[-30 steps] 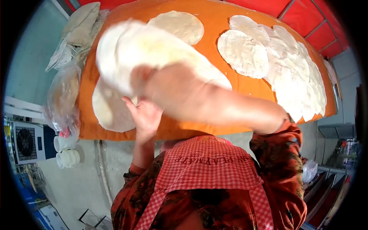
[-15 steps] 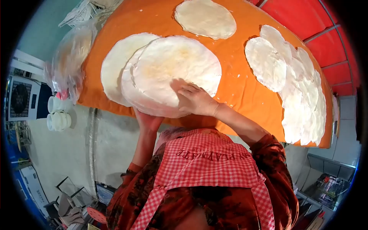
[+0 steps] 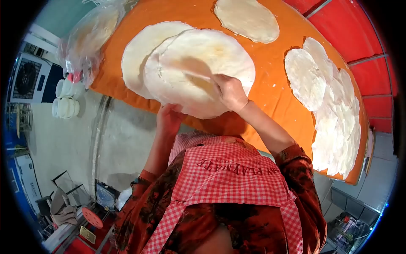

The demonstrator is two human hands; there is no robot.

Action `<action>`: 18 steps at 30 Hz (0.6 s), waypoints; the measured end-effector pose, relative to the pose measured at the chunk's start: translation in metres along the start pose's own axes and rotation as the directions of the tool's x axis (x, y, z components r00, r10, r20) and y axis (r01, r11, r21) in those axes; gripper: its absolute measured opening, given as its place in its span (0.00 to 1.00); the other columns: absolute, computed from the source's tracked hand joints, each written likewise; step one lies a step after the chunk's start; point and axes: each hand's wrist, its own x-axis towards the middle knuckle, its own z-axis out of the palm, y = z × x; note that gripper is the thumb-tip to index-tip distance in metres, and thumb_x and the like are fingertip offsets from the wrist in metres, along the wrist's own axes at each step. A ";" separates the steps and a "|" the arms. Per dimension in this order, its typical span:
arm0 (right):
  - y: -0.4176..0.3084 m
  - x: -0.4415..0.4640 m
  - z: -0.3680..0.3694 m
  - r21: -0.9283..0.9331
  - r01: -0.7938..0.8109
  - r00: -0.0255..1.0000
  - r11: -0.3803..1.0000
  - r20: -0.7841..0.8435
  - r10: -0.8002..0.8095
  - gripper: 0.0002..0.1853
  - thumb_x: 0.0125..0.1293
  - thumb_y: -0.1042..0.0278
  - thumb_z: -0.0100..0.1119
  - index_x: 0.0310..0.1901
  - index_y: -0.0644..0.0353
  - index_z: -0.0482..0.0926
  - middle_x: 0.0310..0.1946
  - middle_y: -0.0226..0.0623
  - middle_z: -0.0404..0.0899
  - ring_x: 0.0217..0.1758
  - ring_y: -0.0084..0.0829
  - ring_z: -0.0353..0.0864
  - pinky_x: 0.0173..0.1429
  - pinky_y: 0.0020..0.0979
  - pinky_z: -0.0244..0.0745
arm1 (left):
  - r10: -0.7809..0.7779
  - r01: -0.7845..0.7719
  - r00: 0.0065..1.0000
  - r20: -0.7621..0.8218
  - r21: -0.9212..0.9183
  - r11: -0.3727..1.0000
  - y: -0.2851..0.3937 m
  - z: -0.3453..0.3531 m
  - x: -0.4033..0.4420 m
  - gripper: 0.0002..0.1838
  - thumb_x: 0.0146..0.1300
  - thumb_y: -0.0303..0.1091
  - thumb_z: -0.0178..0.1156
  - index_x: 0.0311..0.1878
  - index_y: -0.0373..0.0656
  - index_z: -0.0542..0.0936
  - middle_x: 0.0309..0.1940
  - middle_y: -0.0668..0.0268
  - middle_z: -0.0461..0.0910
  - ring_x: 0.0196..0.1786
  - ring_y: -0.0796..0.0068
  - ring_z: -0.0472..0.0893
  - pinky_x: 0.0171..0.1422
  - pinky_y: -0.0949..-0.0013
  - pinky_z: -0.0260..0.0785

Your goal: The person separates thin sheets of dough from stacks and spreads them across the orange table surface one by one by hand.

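Note:
Large pale round flatbreads (image 3: 203, 46) lie overlapping on an orange cloth, the upper ones covering part of another flatbread (image 3: 137, 59) to the left. At their near edge, my left hand (image 3: 168, 116) has its fingers closed on the flatbread rim. My right hand (image 3: 231, 93) is closed over the right part of the top flatbread, fingers curled and pointing left. A thin pale streak runs left from its fingertips over a dark shadow; what those fingers pinch is too unclear to name.
Another flatbread (image 3: 249, 19) lies at the far side of the orange cloth (image 3: 270, 122). Many overlapping flatbreads (image 3: 336, 122) cover the right end. A clear plastic bag (image 3: 91, 40) sits at the left edge. White tubs (image 3: 65, 106) stand beyond, left of the table.
My right hand has gone from lying spread on the top flatbread to closed and raised. My left hand has come out from under the near edge to its rim. The view has shifted slightly.

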 end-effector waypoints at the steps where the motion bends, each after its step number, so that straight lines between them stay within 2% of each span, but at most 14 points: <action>1: -0.008 0.008 -0.002 0.007 0.010 0.999 1.000 -0.047 -0.009 0.03 0.59 0.73 0.57 0.33 0.61 0.74 0.29 0.48 0.76 0.32 0.51 0.78 0.35 0.44 0.73 | 0.027 -0.027 0.999 0.021 0.011 1.000 -0.001 0.002 0.001 0.24 0.62 0.31 0.51 0.62 0.43 0.69 0.55 0.63 0.76 0.56 0.64 0.76 0.56 0.57 0.71; 4: -0.030 0.009 0.010 -0.031 0.108 0.992 0.994 0.067 -0.106 0.08 0.59 0.68 0.59 0.32 0.62 0.72 0.29 0.49 0.77 0.33 0.51 0.78 0.35 0.44 0.73 | 0.072 -0.076 0.996 0.059 0.074 0.994 0.001 0.009 0.002 0.24 0.62 0.30 0.53 0.63 0.43 0.67 0.55 0.63 0.75 0.54 0.66 0.77 0.51 0.60 0.74; 6: -0.029 0.002 0.032 -0.062 0.059 0.997 0.996 0.056 -0.056 0.07 0.58 0.67 0.57 0.33 0.61 0.73 0.29 0.48 0.78 0.33 0.49 0.80 0.35 0.43 0.76 | 0.063 -0.069 0.997 0.050 0.148 0.986 0.003 0.020 0.004 0.24 0.62 0.30 0.53 0.63 0.43 0.67 0.54 0.64 0.76 0.55 0.66 0.77 0.51 0.61 0.74; 9: -0.030 -0.003 0.030 -0.072 0.060 0.996 0.996 0.077 -0.054 0.08 0.56 0.67 0.57 0.34 0.61 0.74 0.29 0.47 0.78 0.33 0.48 0.81 0.36 0.43 0.77 | 0.019 -0.014 0.999 0.051 -0.086 0.996 0.004 0.036 0.000 0.24 0.62 0.28 0.52 0.63 0.42 0.67 0.55 0.63 0.75 0.54 0.65 0.77 0.50 0.62 0.75; 12: -0.011 -0.016 0.046 -0.161 0.065 0.995 0.985 0.091 -0.050 0.06 0.56 0.70 0.58 0.33 0.61 0.74 0.28 0.45 0.78 0.33 0.47 0.80 0.36 0.43 0.76 | 0.043 -0.048 0.998 -0.053 -0.096 0.994 0.007 0.049 -0.003 0.24 0.61 0.26 0.52 0.63 0.43 0.68 0.55 0.62 0.75 0.55 0.64 0.77 0.51 0.61 0.75; 14: -0.006 -0.022 0.046 -0.214 0.073 0.991 0.974 0.123 -0.048 0.06 0.56 0.71 0.58 0.34 0.61 0.75 0.28 0.44 0.78 0.33 0.45 0.80 0.36 0.42 0.77 | 0.078 -0.077 0.993 -0.091 0.008 0.997 0.003 0.044 -0.001 0.25 0.60 0.25 0.53 0.63 0.43 0.68 0.55 0.62 0.75 0.55 0.64 0.77 0.51 0.61 0.75; 17: -0.002 -0.034 0.036 -0.268 0.142 0.984 0.953 0.142 -0.107 0.11 0.56 0.68 0.60 0.40 0.62 0.77 0.30 0.42 0.80 0.34 0.43 0.80 0.38 0.40 0.78 | 0.087 -0.080 0.983 -0.163 0.052 0.995 -0.001 0.036 0.004 0.24 0.58 0.22 0.54 0.60 0.42 0.69 0.51 0.63 0.76 0.52 0.65 0.78 0.49 0.62 0.75; 18: 0.000 -0.037 0.036 -0.236 0.164 0.980 0.958 0.148 -0.131 0.13 0.57 0.65 0.60 0.41 0.62 0.78 0.32 0.42 0.80 0.37 0.44 0.80 0.40 0.41 0.78 | 0.079 -0.071 0.978 -0.191 0.050 0.996 -0.002 0.033 0.005 0.23 0.58 0.22 0.54 0.59 0.42 0.70 0.49 0.63 0.76 0.51 0.65 0.78 0.48 0.62 0.75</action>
